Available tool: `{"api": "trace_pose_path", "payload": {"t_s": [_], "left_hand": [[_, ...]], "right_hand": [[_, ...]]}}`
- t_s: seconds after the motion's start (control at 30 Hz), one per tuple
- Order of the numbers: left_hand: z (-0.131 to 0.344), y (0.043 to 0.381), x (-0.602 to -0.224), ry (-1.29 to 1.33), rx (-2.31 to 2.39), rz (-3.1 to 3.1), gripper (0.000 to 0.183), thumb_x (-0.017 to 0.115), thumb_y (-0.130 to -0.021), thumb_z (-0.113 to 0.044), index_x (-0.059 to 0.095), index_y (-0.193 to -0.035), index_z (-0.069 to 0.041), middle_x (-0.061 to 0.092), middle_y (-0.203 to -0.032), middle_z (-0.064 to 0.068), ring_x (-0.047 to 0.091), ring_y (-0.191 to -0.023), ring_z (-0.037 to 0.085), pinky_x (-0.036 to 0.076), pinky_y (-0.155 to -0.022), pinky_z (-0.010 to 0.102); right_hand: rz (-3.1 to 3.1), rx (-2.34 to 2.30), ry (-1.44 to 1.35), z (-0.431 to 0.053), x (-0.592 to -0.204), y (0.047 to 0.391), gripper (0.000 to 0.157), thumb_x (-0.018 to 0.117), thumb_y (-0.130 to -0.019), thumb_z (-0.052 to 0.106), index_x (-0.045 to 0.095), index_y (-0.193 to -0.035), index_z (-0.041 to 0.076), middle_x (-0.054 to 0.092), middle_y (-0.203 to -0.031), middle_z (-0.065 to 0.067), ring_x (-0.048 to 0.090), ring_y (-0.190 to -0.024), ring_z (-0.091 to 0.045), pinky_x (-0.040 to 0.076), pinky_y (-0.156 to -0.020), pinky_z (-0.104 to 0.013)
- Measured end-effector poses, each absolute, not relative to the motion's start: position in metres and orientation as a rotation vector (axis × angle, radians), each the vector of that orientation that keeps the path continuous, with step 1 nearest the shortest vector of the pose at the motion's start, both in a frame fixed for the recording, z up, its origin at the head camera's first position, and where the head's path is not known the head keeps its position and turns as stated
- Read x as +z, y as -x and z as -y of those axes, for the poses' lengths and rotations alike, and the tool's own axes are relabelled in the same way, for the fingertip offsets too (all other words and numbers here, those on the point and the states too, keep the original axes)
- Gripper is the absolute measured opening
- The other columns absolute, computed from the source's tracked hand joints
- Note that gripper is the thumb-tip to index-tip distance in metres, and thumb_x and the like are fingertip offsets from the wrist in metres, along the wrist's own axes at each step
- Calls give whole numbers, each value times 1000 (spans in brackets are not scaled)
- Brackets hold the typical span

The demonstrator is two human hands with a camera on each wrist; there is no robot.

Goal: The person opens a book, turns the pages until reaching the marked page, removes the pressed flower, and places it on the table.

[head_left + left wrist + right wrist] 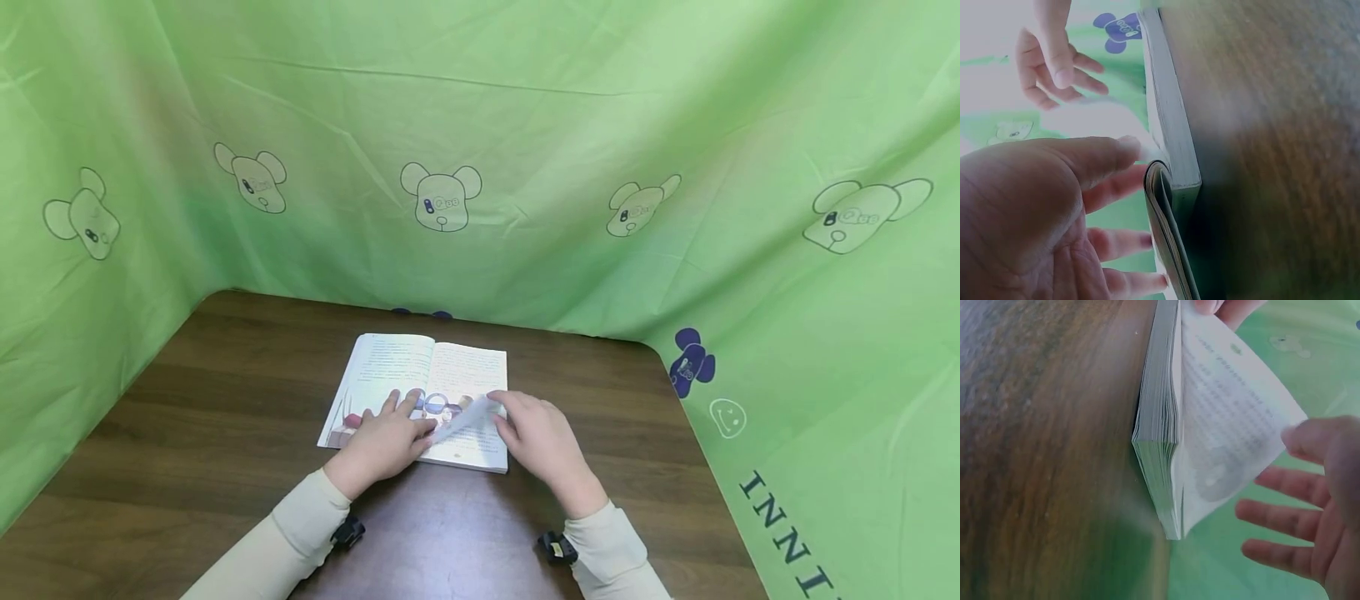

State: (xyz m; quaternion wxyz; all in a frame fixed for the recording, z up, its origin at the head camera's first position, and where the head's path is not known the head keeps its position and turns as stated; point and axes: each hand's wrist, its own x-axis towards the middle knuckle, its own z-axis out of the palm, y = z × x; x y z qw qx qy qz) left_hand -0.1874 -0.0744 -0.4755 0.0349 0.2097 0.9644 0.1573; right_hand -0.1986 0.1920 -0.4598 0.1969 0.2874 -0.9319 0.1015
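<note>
An open book [390, 367] with printed text and coloured pictures lies on the wooden table. My left hand [386, 442] rests across its left page with the fingers spread, the thumb lying near the fold. At the book's right side, my right hand [536, 433] touches the raised outer part of a page [1229, 419]. This page slants up from the book, its corner by a fingertip, while the other fingers [1279, 515] stay extended and apart. The left wrist view shows the right thumb away from the fingers. Part of the fold is hidden under my left hand.
The brown tabletop [225, 400] surrounds the book. Behind and beside it hangs a green curtain [555, 267] printed with bear faces. Each wrist wears a small black device, such as the one [557, 548] by the right sleeve.
</note>
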Motion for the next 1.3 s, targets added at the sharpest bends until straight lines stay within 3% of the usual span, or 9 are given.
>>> {"api": "trace_pose_path", "payload": {"t_s": [0.1,0.27,0.53,0.77,1.0,1.3], "left_hand": [[76,188,-475,-637,516,-2967,43,63,-101,-31,63,-142,-16,44,-159,16,38,-145,50,39,-96,79],[78,191,-476,-590,618,-2990,71,66,-97,-26,35,-159,-9,44,-158,17,41,-145,44,41,-100,75],[78,195,-474,-608,680,-3111,105,76,-91,-29,6,-165,-8,30,-164,24,37,-147,44,41,-102,73],[80,195,-471,-647,485,-3295,118,88,-79,-29,10,-166,-11,4,-170,24,14,-155,47,26,-111,77],[82,195,-473,-761,340,-3320,108,88,-80,-31,23,-165,-16,8,-171,21,10,-156,45,17,-112,79],[84,195,-477,-825,242,-3287,94,72,-83,-12,26,-164,-20,7,-173,13,7,-158,41,10,-116,76]], "right_hand": [[2575,330,-746,-194,-460,199,37,73,-93,19,66,-129,13,75,-115,-7,73,-102,-26,58,-84,-46],[2561,375,-717,-195,-461,200,39,73,-93,19,65,-130,10,74,-117,-9,72,-106,-27,57,-87,-48],[2688,384,-821,-194,-463,200,35,74,-93,20,67,-126,11,73,-123,-7,69,-116,-26,54,-98,-46],[2888,334,-1025,-192,-470,196,47,75,-93,32,65,-134,10,62,-142,-14,57,-133,-33,41,-112,-58],[3047,274,-1051,-192,-472,191,51,77,-90,37,68,-133,11,57,-149,-12,51,-140,-36,33,-115,-63],[3057,283,-1050,-190,-470,191,55,80,-88,39,68,-133,11,56,-150,-13,50,-140,-38,34,-114,-64]]}}
